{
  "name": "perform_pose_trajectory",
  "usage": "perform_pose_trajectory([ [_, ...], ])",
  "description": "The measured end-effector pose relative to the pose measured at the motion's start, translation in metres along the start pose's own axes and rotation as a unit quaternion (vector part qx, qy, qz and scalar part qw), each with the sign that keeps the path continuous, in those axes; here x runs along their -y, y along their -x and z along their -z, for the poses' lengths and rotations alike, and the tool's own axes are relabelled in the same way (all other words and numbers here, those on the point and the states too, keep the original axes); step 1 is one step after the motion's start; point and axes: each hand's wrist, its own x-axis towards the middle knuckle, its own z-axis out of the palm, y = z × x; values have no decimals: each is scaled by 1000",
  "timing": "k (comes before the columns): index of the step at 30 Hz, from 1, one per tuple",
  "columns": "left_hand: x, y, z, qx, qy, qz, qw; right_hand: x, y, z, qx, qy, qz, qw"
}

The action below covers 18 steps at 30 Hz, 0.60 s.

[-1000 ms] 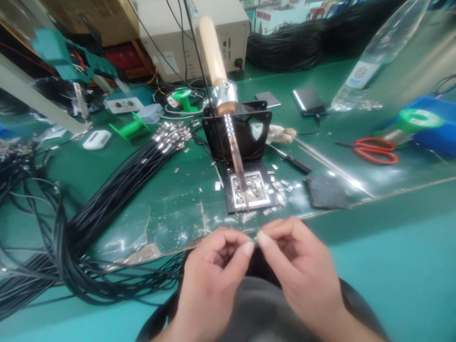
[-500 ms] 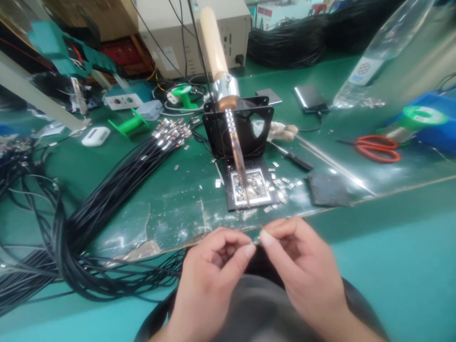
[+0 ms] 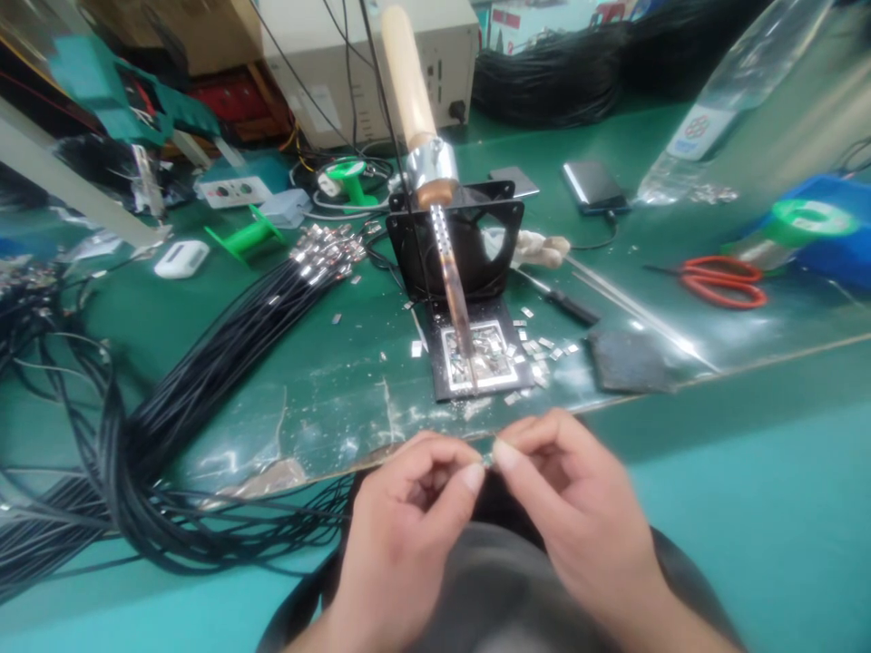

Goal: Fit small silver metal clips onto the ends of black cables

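Observation:
My left hand (image 3: 401,535) and my right hand (image 3: 578,517) meet at the fingertips just in front of the table's near edge. Both are pinched on one tiny metal piece (image 3: 487,459) held between thumbs and forefingers. Straight ahead a soldering iron (image 3: 428,172) with a wooden handle leans in a black stand (image 3: 469,245), its tip down in a small tray of solder and metal clips (image 3: 476,358). Loose metal clips (image 3: 537,349) lie scattered right of the tray.
A thick bundle of black cables (image 3: 224,363) with metal ends runs across the left of the green mat. Red-handled scissors (image 3: 725,281), a dark sponge pad (image 3: 630,361), a phone (image 3: 593,187), green solder spools (image 3: 249,238) and a beige power unit (image 3: 367,63) stand around.
Both hands stay pinched together on the small piece. They sit very slightly higher in view; nothing else has moved.

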Motion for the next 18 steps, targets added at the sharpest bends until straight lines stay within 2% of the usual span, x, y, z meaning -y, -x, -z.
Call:
perform_pose_trajectory([
  [10, 1, -1, 2, 17, 22, 42, 999, -3, 1, 3, 14, -5, 18, 1000],
  [18, 2, -4, 7, 65, 97, 97, 988, -6, 2, 3, 28, -36, 32, 998],
])
